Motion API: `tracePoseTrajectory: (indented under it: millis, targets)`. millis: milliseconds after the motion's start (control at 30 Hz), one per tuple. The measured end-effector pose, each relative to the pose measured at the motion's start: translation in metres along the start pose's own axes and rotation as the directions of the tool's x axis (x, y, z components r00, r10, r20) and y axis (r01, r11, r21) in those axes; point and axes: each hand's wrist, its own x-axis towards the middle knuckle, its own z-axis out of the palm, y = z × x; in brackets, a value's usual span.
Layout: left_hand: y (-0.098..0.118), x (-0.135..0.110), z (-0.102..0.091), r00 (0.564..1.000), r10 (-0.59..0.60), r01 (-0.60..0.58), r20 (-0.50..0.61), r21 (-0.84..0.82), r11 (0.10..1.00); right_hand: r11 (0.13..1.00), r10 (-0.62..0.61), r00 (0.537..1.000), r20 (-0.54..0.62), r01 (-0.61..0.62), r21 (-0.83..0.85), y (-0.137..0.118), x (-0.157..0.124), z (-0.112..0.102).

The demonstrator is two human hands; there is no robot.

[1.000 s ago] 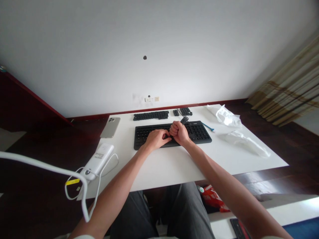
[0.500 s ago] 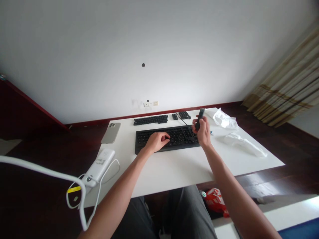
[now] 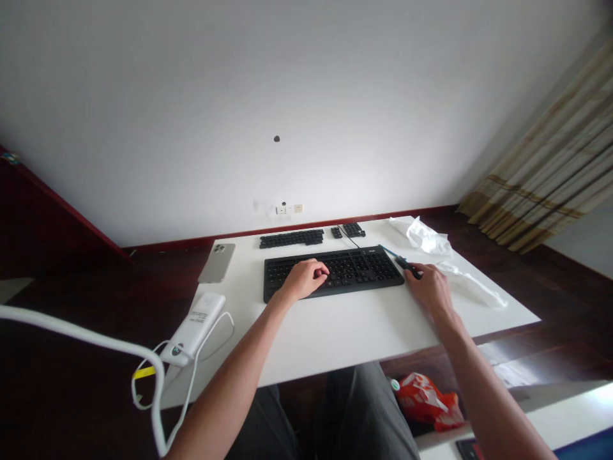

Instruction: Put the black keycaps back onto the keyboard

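A black keyboard (image 3: 354, 271) lies on the white table (image 3: 335, 326). My left hand (image 3: 306, 279) rests over its middle, thumb and fingers curled together; whatever they pinch, if anything, is hidden. Just off the keyboard's right end, my right hand (image 3: 428, 287) is closed on a black handheld tool (image 3: 410, 268) held low at the table. A thin blue stick (image 3: 390, 253) runs from the tool toward the keyboard's back right corner; I cannot tell whether the two are joined. Behind the keyboard are rows of loose black keycaps (image 3: 292, 238), with smaller groups (image 3: 353, 229) to their right.
At the left lie a phone (image 3: 217, 262) and a white power bank (image 3: 194, 326) with a white cable (image 3: 158, 396). Crumpled clear plastic (image 3: 428, 239) covers the right side. A red bag (image 3: 426, 399) sits below the table's front edge. The wall (image 3: 335, 128) stands behind.
My right hand has come down and to the right, from holding the black tool upright above the keyboard's right end to the table beside it. The left hand stays over the keys.
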Motion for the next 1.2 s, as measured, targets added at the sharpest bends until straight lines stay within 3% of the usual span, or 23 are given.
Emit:
tracePoseTrajectory:
  millis: [167, 267, 333, 433, 533, 633, 833, 1000, 1200]
  targets:
    - [0.000, 0.002, -0.008, 0.999, -0.024, 0.020, -0.026, -0.137, 0.990, 0.997, -0.075, 0.994, -0.074, 0.077, 0.025, -0.026, 0.000, -0.004]
    - [-0.001, 0.002, -0.010, 0.998, -0.048, 0.039, -0.038, -0.195, 0.980, 0.966, -0.109, 0.992, -0.059, 0.120, 0.229, -0.064, 0.003, -0.006]
    - [-0.001, 0.002, -0.009, 0.996, -0.071, 0.060, -0.045, -0.219, 0.974, 0.921, -0.232, 0.971, -0.051, 0.236, 0.310, -0.095, 0.006, -0.002]
    - [-0.004, 0.003, -0.007, 0.994, -0.103, 0.087, -0.047, -0.260, 0.962, 0.778, -0.514, 0.855, 0.067, 0.432, 0.457, -0.138, 0.014, 0.011]
    - [-0.008, 0.005, -0.003, 0.989, -0.142, 0.121, -0.039, -0.334, 0.935, 0.692, -0.637, 0.760, 0.129, 0.490, 0.530, -0.164, 0.017, 0.029]
    - [-0.012, 0.008, -0.001, 0.979, -0.204, 0.175, -0.022, -0.430, 0.886, 0.659, -0.652, 0.743, 0.155, 0.452, 0.601, -0.171, 0.011, 0.042]
    - [-0.011, 0.009, 0.001, 0.963, -0.268, 0.237, 0.015, -0.513, 0.825, 0.647, -0.611, 0.775, 0.163, 0.370, 0.667, -0.170, -0.011, 0.045]
    - [-0.007, 0.007, 0.000, 0.958, -0.283, 0.264, 0.035, -0.488, 0.832, 0.653, -0.572, 0.807, 0.146, 0.340, 0.676, -0.173, -0.014, 0.045]
    - [-0.007, 0.006, -0.002, 0.963, -0.268, 0.251, 0.022, -0.429, 0.867, 0.654, -0.602, 0.783, 0.160, 0.368, 0.661, -0.170, -0.010, 0.046]
